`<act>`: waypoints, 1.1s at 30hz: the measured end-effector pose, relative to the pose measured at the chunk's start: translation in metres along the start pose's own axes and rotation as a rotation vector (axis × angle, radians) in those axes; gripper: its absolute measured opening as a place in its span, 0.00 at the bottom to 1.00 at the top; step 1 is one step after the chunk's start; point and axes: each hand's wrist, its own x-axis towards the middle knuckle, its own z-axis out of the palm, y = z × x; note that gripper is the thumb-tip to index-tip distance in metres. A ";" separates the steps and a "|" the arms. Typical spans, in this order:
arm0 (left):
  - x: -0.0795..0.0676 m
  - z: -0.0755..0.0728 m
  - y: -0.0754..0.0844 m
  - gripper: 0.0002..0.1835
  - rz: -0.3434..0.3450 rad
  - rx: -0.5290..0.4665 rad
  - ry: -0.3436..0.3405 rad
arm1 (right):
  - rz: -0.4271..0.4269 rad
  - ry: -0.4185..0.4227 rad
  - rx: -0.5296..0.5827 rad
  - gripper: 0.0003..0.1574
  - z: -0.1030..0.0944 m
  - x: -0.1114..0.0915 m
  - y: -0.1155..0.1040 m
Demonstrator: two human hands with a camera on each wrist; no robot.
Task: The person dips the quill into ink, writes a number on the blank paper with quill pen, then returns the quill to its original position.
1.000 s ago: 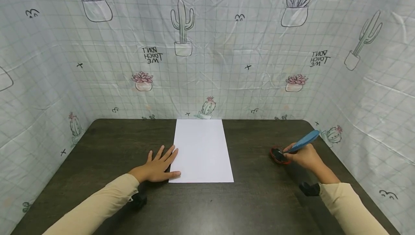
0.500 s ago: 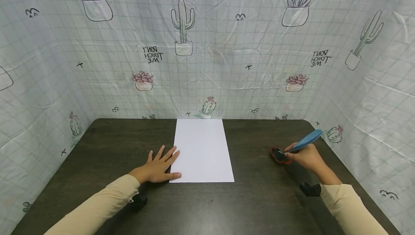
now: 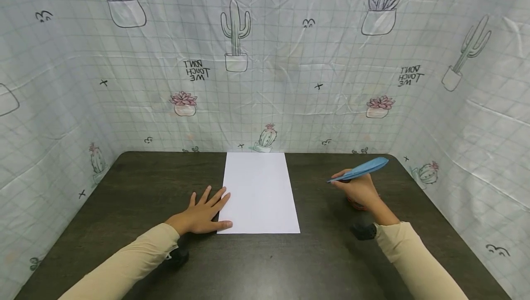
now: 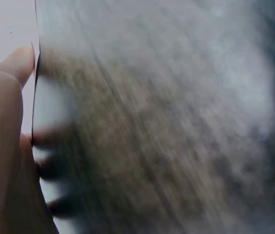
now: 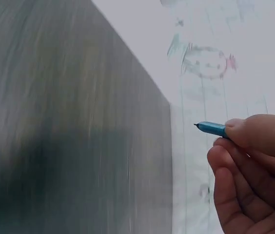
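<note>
In the head view a blue feather pen (image 3: 367, 167) is pinched between the thumb and fingers of my right hand (image 3: 359, 191), raised over the right part of the table. Its dark point (image 5: 196, 125) stands out past the thumb in the right wrist view. Behind that hand, a small round black thing with a red rim (image 3: 355, 204) is mostly hidden. A blank white sheet of paper (image 3: 260, 194) lies mid-table. My left hand (image 3: 199, 216) lies flat with spread fingers, its thumb and fingertips resting on the sheet's left edge.
The dark wooden table (image 3: 273, 268) runs back to a pale grid-patterned curtain (image 3: 281, 74) printed with cacti, which also encloses both sides. A black wrist device (image 3: 364, 231) sits below the right wrist, and another (image 3: 178, 257) below the left.
My right hand has lifted the feather pen away from the red-rimmed black thing and moved left toward the paper. The left hand and the sheet have stayed in place.
</note>
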 end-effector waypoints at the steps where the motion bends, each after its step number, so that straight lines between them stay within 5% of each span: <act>1: 0.000 0.000 0.000 0.47 0.000 0.001 0.000 | 0.008 0.001 0.029 0.13 0.005 0.003 -0.004; 11: 0.000 -0.001 0.001 0.46 -0.005 0.010 0.000 | 0.007 0.013 0.286 0.15 0.054 0.024 -0.041; 26: -0.002 0.002 -0.003 0.48 0.086 -0.042 0.056 | 0.063 0.047 0.367 0.13 0.113 0.047 -0.077; 33: 0.002 0.005 -0.006 0.48 0.052 -0.003 0.034 | 0.108 0.077 0.347 0.10 0.132 0.053 -0.090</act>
